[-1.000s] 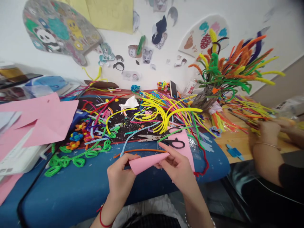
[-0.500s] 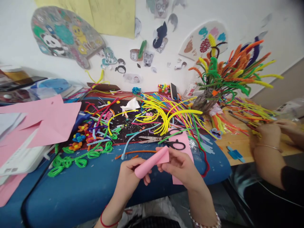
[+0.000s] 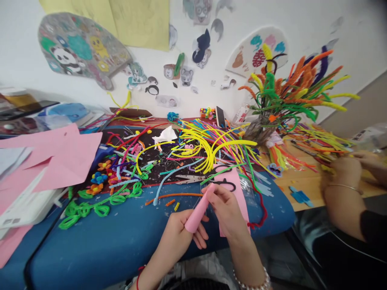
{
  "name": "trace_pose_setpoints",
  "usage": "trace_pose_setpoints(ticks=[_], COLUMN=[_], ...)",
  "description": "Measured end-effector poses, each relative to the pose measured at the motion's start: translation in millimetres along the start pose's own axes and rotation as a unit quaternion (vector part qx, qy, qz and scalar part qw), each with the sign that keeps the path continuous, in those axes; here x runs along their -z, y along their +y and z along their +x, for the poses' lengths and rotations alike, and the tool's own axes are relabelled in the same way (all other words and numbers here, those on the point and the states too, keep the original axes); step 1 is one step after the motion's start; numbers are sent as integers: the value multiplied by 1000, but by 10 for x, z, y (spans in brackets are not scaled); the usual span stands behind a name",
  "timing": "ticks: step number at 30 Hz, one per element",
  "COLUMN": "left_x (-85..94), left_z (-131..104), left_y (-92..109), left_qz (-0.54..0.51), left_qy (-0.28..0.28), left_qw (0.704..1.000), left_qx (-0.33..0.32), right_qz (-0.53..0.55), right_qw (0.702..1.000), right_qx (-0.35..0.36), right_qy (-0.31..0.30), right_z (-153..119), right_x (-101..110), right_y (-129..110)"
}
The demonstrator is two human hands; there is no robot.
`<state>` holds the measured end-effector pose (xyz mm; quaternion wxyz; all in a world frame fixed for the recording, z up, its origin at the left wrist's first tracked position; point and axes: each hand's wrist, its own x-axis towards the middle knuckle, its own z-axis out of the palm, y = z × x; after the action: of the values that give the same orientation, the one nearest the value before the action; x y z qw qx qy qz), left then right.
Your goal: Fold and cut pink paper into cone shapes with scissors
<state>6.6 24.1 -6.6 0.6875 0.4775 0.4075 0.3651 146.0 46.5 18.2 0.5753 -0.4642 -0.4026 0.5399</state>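
One pink cone (image 3: 198, 213), now steeper

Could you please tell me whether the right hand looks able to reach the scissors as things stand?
Probably yes: the scissors lie just beyond the right hand, though a green strip crosses them and the hand would likely first have to let go of the rolled pink paper.
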Motion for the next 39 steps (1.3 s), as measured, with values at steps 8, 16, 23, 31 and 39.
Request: trace_pose_setpoints(ticks=[8,16,23,31,39], left_x=[85,141,210,385,577], left_z=[4,-15,-65,-101,-164], left_y=[-106,-1,48,99,152], left_qz=[305,395,200,273,399], left_qy=[116,197,241,296,291], left_qw=[924,803,927,892,850], left_qx=[-198,-399,-207,-203,-183], right_qz=[-105,-118,-197,-195,-259], right_qw=[993,993,980,978,963], right_qx=[58,32,28,-44,10], right_qy=[25,-6,9,-63,-71], right_z=[-4,-68,-137,-223,-214], right_x=[40,39,127,186,200], right_y=[55,43,80,67,157])
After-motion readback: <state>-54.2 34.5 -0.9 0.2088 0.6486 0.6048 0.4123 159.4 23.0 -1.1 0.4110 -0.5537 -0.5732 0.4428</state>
